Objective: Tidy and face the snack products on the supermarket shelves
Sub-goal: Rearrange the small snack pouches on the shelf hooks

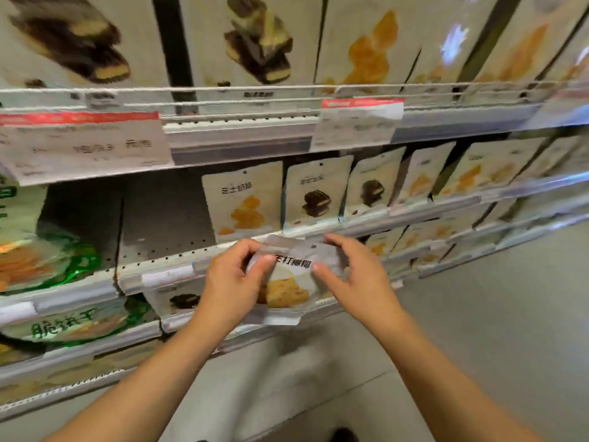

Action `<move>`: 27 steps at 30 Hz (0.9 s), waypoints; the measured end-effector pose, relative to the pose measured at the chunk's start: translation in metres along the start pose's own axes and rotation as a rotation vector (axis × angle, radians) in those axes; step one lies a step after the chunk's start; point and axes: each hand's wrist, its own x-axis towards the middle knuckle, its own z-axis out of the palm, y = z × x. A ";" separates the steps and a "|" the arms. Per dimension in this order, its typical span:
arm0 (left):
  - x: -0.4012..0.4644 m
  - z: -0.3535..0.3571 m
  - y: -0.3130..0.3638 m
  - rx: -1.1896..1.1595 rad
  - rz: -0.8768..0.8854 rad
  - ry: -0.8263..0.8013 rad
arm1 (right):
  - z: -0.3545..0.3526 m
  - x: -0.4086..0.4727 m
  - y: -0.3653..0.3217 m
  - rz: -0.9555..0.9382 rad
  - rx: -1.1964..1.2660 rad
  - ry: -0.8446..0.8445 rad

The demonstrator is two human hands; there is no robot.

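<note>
A pale snack pouch with a yellow cracker picture and dark lettering is held in front of the middle shelf's edge. My left hand grips its left side, thumb over the front. My right hand pinches its right side with thumb and fingers. On the middle shelf behind it stand matching pouches, one with orange pieces and one with a dark sandwich biscuit. To the left of them the shelf has a bare stretch.
Green snack bags fill the left of the middle and lower shelves. The top shelf carries large pouches behind a white wire rail, with red-topped price tags hanging below. Grey floor lies to the right.
</note>
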 end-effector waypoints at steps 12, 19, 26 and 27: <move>0.002 0.271 0.126 -0.019 -0.024 -0.286 | -0.210 -0.059 0.211 0.250 -0.015 -0.006; 0.037 0.362 0.162 -0.145 -0.062 -0.362 | -0.279 -0.037 0.275 0.268 -0.106 0.106; 0.103 0.448 0.159 -0.235 -0.085 -0.448 | -0.327 0.022 0.336 0.382 -0.181 0.059; 0.113 0.463 0.160 -0.255 -0.090 -0.464 | -0.335 0.032 0.346 0.420 -0.195 0.051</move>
